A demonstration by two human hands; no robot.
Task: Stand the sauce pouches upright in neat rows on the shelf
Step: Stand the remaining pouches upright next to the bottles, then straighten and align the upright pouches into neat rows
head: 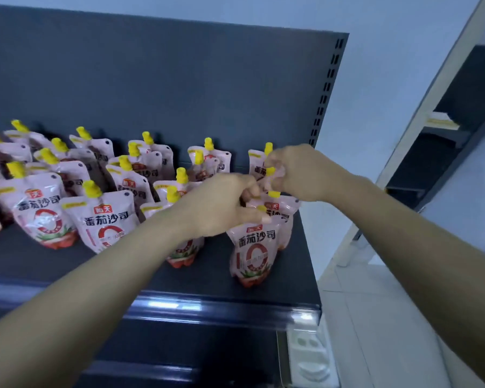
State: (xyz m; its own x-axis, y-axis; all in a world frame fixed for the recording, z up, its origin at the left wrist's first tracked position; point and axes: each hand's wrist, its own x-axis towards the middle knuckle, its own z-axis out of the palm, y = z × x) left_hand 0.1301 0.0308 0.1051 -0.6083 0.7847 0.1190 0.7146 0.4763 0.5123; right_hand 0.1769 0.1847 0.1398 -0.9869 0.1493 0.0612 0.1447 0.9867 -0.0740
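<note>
Several pink sauce pouches with yellow caps stand in rows on the dark shelf point(207, 275). At the right end, a front pouch point(254, 247) stands upright, with more pouches behind it. My left hand point(221, 205) pinches the top of the front pouch near its cap. My right hand point(300, 172) is closed on the top of a pouch point(272, 175) in the middle of that right-end row. A further pouch point(256, 163) stands at the back. My forearms hide parts of the pouches in the neighbouring row point(179, 256).
The shelf's dark back panel point(179, 79) rises behind the pouches, with a slotted upright point(326, 88) at its right edge. The shelf ends just right of the last row. Another shelving unit point(445, 130) stands further right across a pale tiled floor point(375, 317).
</note>
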